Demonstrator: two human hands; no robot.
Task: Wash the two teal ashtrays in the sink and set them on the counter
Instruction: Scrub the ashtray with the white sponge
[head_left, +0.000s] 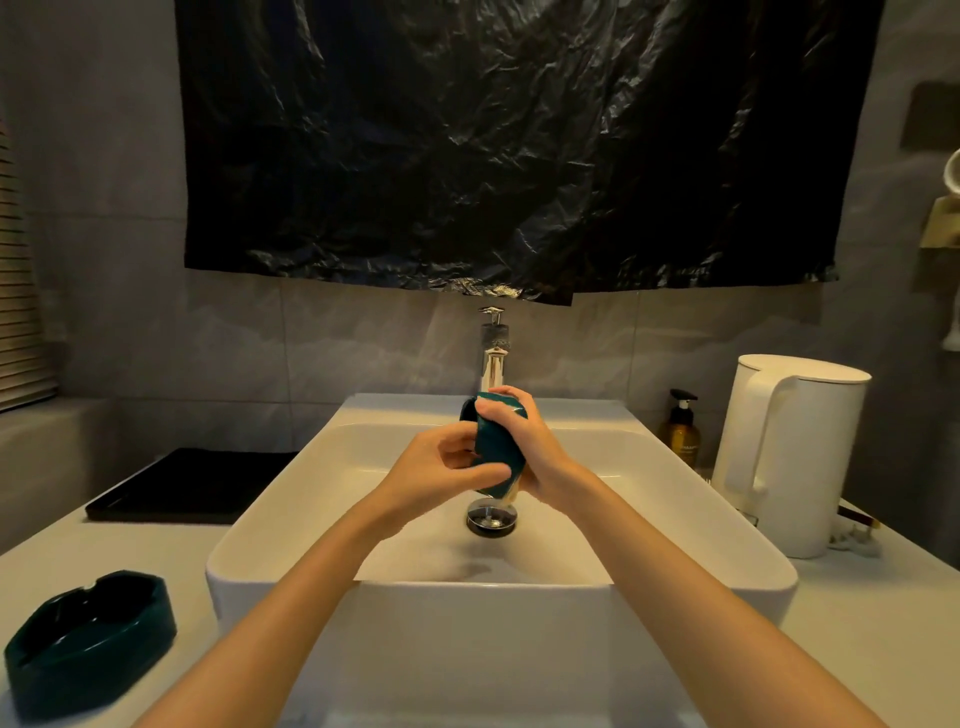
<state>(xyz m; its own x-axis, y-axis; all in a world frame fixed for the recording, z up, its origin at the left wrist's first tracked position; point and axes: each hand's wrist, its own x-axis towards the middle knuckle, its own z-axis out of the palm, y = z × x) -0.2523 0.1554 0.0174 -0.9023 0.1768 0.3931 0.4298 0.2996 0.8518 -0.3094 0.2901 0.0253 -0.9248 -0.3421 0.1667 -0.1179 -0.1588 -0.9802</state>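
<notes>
One teal ashtray (497, 449) is held on edge over the white sink (280, 493), above the drain (491, 516) and just in front of the chrome tap (493, 358). My right hand (530, 447) grips it from the right, fingers curled over its top rim. My left hand (447, 465) holds its left side, with the thumb across the lower face. Much of that ashtray is hidden by my fingers. The second teal ashtray (91, 639) sits upright on the counter (130, 551) at the lower left.
A black tray (192, 486) lies on the counter left of the sink. At the right stand a white kettle (795, 452) and an amber pump bottle (680, 431). Black plastic sheeting (519, 145) covers the wall above the tap.
</notes>
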